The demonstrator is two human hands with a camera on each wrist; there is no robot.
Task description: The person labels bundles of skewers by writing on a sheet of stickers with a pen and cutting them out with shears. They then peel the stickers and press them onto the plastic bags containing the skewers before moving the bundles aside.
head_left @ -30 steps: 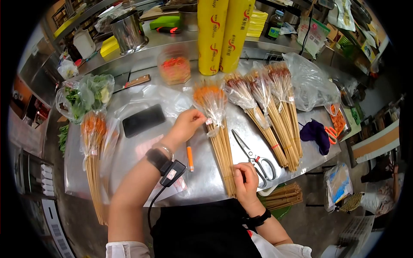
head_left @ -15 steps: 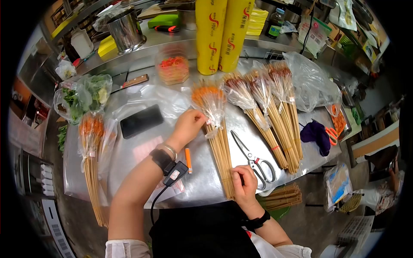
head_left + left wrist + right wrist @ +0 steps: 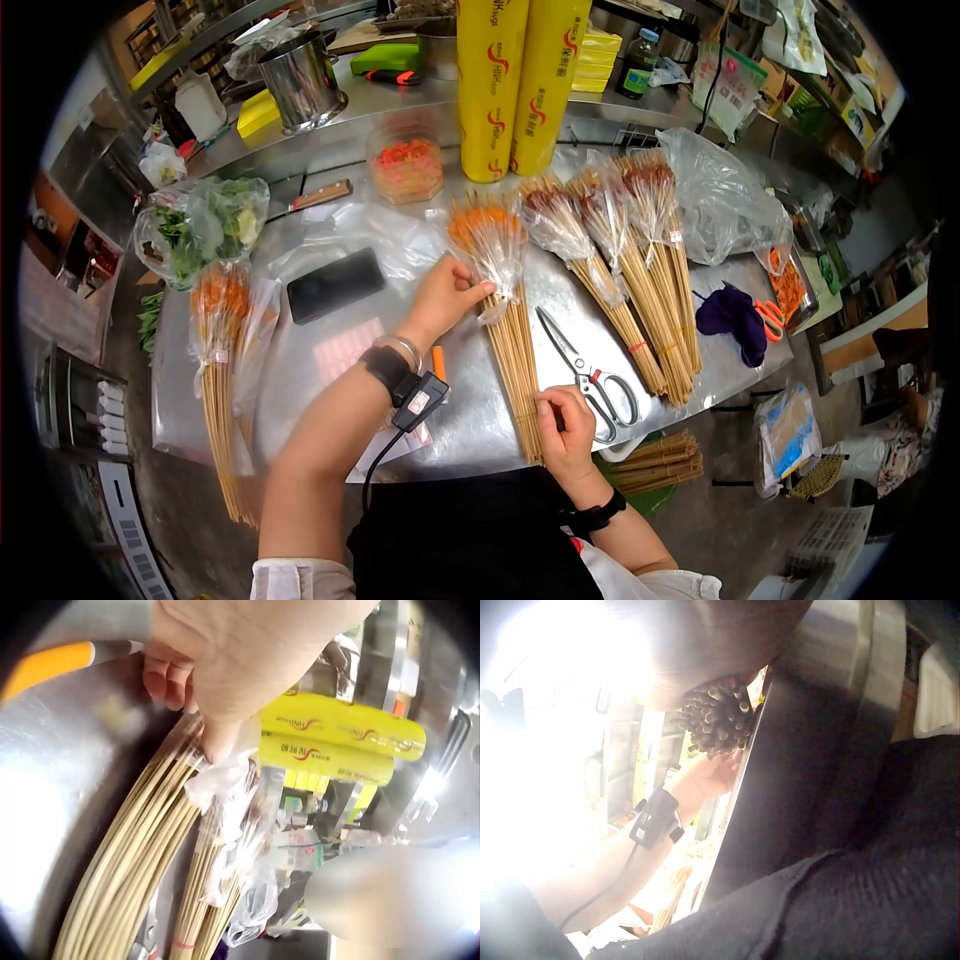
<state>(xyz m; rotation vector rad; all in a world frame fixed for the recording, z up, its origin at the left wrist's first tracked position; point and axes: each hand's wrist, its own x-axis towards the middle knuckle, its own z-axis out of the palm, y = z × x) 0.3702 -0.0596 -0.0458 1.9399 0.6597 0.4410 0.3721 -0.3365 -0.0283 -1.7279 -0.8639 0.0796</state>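
A bundle of skewers (image 3: 515, 365), its orange-topped end wrapped in clear plastic (image 3: 497, 262), lies on the metal table. At the plastic's gathered neck, the left hand (image 3: 440, 300) pinches the wrapping, its thumb over the spot and its fingers curled at the bundle's left side. The left wrist view shows that thumb on the plastic (image 3: 201, 789) above the skewers (image 3: 135, 855). Near the bottom of the same bundle the right hand (image 3: 568, 432) grips the sticks; their blunt ends (image 3: 718, 724) show below it in the right wrist view.
Scissors (image 3: 600, 388) lie right of the bundle, beside several wrapped skewer bundles (image 3: 640, 300). On the left are a phone (image 3: 336, 286), an orange pen (image 3: 438, 362) and another orange-topped bundle (image 3: 217, 400). Two yellow rolls (image 3: 490, 100) stand behind; a purple cloth (image 3: 733, 322) lies right.
The left thumb has come down over the small label at the plastic's neck, which showed before. The left forearm has shifted slightly right; the right hand has stayed on the sticks.
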